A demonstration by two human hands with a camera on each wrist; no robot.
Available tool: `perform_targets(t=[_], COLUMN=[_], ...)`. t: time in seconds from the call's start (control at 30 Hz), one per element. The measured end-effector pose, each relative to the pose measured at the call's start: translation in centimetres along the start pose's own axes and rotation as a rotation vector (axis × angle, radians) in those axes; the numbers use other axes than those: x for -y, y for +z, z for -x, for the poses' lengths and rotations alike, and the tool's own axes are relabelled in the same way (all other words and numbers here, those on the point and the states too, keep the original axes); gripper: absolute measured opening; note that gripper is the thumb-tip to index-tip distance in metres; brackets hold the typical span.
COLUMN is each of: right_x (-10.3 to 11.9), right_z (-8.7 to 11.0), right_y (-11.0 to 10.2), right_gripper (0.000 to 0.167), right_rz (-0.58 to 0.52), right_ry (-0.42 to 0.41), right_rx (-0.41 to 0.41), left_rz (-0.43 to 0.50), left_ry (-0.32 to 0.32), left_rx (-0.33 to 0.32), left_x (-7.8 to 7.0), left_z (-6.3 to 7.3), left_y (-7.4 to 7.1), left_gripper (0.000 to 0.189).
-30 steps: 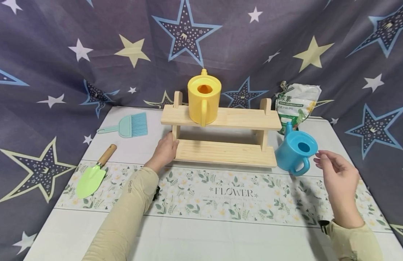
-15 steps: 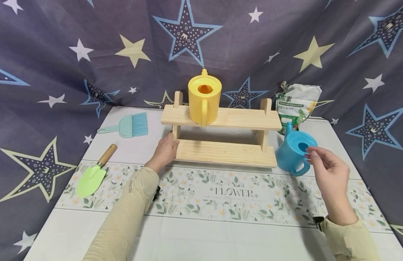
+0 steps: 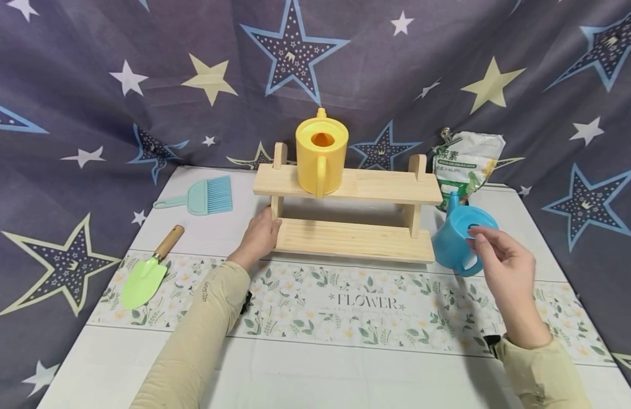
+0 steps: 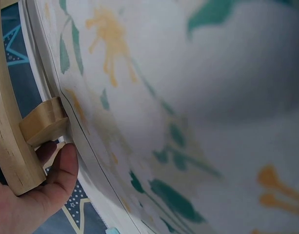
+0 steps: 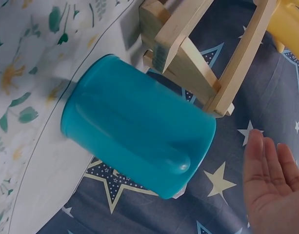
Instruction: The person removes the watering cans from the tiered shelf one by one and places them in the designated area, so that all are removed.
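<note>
My left hand (image 3: 256, 236) grips the left end of a two-tier wooden shelf (image 3: 353, 238). In the left wrist view, thumb and fingers (image 4: 64, 175) wrap round the end of its lower board (image 4: 12, 131). A yellow watering can (image 3: 320, 165) stands on the upper board, spout to the back. Right of the shelf, a blue watering can (image 3: 448, 244) stands on the table. My right hand (image 3: 509, 275) overlaps its top and handle in the head view. In the right wrist view those fingers (image 5: 271, 165) are nearly straight, with a gap to the blue can (image 5: 139, 126).
Behind the blue can, a white and green bag (image 3: 466, 162) leans at the back, clipped at its top. On the left lie a teal brush (image 3: 197, 197) and a green trowel (image 3: 143, 281) with a wooden handle. A star-patterned cloth (image 3: 182, 34) hangs round the table.
My right hand has moved left, from beside the blue watering can to over its top and handle in the head view. The left hand keeps its grip on the shelf.
</note>
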State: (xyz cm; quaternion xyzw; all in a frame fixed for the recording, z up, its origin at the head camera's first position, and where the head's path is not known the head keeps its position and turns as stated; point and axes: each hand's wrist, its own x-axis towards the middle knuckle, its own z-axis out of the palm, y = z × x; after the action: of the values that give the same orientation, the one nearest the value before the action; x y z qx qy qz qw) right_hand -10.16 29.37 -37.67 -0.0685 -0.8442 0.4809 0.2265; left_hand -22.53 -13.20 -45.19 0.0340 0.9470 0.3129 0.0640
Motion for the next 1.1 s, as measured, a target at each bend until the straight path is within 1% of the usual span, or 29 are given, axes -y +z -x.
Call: perform_targets(t=[0.2, 0.33, 0.67, 0.87, 1.1], right_x=[0.4, 0.6, 1.1, 1.4, 1.6], right_z=[-0.1, -0.2, -0.4, -0.5, -0.8], right_y=[0.5, 0.8, 1.5, 1.9, 2.4], right_gripper=[0.028, 0.028, 0.027, 0.030, 0.029], right_rz=[-0.015, -0.020, -0.056, -0.038, -0.063], right_ry=[-0.023, -0.043, -0.109, -0.120, -0.126], right_rx=[0.025, 0.044, 0.079, 0.118, 0.147], left_rz=[0.002, -0.001, 0.004, -0.002, 0.002], left_ry=[-0.005, 0.004, 0.011, 0.012, 0.016], left_rx=[0.001, -0.004, -0.007, -0.011, -0.016], left_x=[-0.1, -0.2, -0.3, -0.2, -0.1], left_z=[0.0, 0.1, 0.2, 0.2, 0.1], left_y=[-0.1, -0.1, -0.1, -0.2, 0.0], left_gripper=[0.050, 0.050, 0.049, 0.049, 0.049])
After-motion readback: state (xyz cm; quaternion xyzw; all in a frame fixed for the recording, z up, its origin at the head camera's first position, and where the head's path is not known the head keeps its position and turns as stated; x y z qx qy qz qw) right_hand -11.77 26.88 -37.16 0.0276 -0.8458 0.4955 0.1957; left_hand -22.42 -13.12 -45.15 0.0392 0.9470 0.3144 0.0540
